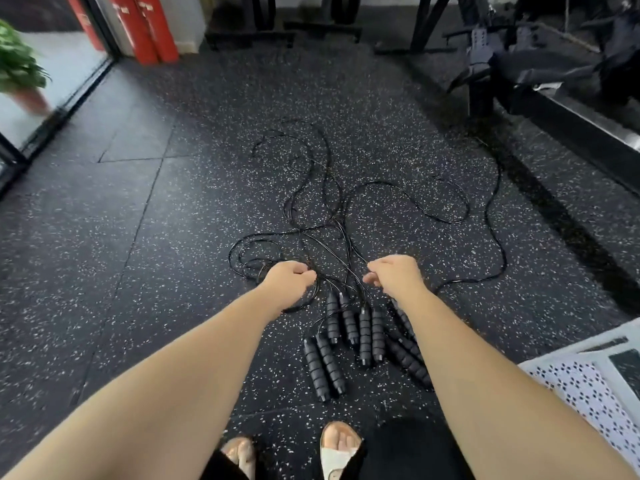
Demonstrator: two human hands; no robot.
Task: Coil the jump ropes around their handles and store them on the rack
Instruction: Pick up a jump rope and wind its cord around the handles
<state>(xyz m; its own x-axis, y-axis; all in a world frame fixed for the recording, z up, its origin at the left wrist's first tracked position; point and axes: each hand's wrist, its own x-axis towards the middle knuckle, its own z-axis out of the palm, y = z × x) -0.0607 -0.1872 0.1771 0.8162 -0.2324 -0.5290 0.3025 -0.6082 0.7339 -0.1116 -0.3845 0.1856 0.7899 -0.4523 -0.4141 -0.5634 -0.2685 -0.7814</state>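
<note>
Several black jump ropes lie tangled on the speckled floor, their thin cords (346, 202) looping away from me. Their ribbed black foam handles (349, 337) lie bunched together just below my hands. My left hand (289, 282) reaches down with fingers curled around cords at the left of the bundle. My right hand (393, 275) pinches a cord at the right, just above the handles. No rack for the ropes can be made out.
Black gym equipment and a bench frame (540, 74) stand at the back right. Red cylinders (149, 26) stand at the back left beside a glass door and a potted plant (17, 64). A white patterned surface (595, 382) is at the lower right. My sandalled feet (339, 445) are below.
</note>
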